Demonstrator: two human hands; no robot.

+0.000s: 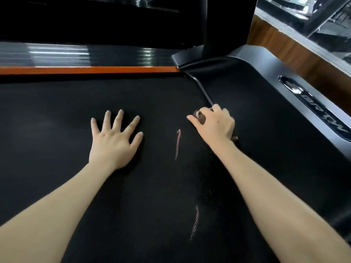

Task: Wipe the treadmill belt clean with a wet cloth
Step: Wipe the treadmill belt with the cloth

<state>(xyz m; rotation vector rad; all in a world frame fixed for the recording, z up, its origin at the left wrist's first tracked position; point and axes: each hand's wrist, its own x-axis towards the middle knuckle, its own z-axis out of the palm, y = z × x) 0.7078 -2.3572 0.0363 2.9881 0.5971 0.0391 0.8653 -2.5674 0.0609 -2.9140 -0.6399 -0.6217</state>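
Note:
The black treadmill belt [57, 114] fills most of the head view. My left hand [114, 141] lies flat on it with fingers spread, left of centre. My right hand [214, 124] grips a bunched brown cloth [201, 117] and holds it down on the belt near the right edge. Most of the cloth is hidden under my fingers. A pink streak [178, 144] marks the belt between my hands. A second pink streak [195, 222] lies nearer to me, beside a darker wet-looking patch [204, 186].
An orange strip [89, 69] runs along the front end of the belt. A grey side rail [296, 92] with a logo borders the belt on the right. A black upright post [214, 29] rises at the front right. Wooden flooring [284, 46] shows beyond it.

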